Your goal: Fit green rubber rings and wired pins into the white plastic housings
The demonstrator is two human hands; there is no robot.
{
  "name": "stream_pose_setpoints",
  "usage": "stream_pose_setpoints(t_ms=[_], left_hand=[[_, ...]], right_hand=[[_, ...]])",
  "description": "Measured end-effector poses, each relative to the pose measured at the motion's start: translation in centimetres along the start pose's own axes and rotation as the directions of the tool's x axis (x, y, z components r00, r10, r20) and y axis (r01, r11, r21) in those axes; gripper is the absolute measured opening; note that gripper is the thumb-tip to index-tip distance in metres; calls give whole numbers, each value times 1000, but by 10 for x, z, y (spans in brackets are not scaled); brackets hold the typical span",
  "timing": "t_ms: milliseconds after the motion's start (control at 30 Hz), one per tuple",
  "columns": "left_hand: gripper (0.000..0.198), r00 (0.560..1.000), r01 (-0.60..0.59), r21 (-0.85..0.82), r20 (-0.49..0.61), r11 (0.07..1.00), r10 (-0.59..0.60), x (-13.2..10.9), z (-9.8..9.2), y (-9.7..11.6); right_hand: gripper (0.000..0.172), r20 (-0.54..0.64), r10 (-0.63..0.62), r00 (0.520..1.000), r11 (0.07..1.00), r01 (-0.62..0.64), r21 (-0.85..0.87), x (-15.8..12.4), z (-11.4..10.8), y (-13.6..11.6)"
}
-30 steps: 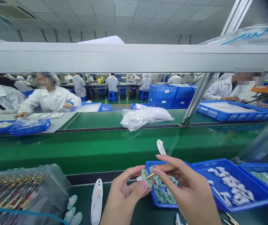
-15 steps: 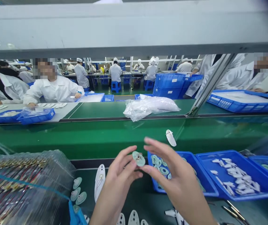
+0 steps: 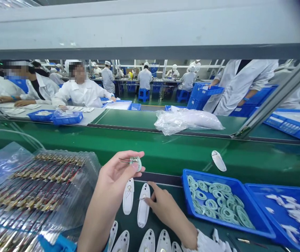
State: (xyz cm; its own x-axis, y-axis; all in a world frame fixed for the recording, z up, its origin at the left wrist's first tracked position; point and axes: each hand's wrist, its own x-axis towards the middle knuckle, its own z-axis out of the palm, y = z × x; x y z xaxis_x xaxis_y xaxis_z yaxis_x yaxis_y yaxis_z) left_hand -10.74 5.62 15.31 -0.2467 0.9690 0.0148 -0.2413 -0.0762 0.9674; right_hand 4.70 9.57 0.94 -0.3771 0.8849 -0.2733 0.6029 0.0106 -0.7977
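Note:
My left hand (image 3: 120, 171) is raised above the bench, pinching a small pale green ring (image 3: 138, 163) between thumb and fingers. Thin dark wires stick out from the ring toward the palm. Lower and to the right, my right hand (image 3: 164, 203) has its thumb and index finger at the right edge of a long white oval plastic shell (image 3: 143, 214), which lies on the bench. A thin wire shows on this shell near the thumb. Close beside it on the left lies a similar white shell (image 3: 128, 203) with wires in it.
Several more white shells (image 3: 147, 241) lie along the near edge. At right stand a blue tray of green rings (image 3: 185, 196) and a blue tray of small white parts (image 3: 257, 206). Clear plastic trays of wired parts (image 3: 42, 189) are stacked at left. A lone shell (image 3: 218, 161) lies beyond.
My right hand has left the green ring and moved down to a white shell, now beside the other one. My left hand still holds the ring. The view has turned left.

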Motion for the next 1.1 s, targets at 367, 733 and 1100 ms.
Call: stream_pose_setpoints(t_ms=[367, 733, 1100], left_hand=[[28, 1000, -26, 431, 22, 902, 19, 11, -8, -19], [23, 794, -553, 567, 139, 610, 591, -11, 40, -32], [20, 829, -527, 614, 221, 588, 513, -12, 40, -29]], right_hand=[[60, -31, -59, 998, 639, 62, 767, -39, -76, -35], [28, -55, -177, 983, 257, 100, 961, -58, -84, -47], [32, -60, -148, 987, 297, 102, 949, -59, -85, -44]])
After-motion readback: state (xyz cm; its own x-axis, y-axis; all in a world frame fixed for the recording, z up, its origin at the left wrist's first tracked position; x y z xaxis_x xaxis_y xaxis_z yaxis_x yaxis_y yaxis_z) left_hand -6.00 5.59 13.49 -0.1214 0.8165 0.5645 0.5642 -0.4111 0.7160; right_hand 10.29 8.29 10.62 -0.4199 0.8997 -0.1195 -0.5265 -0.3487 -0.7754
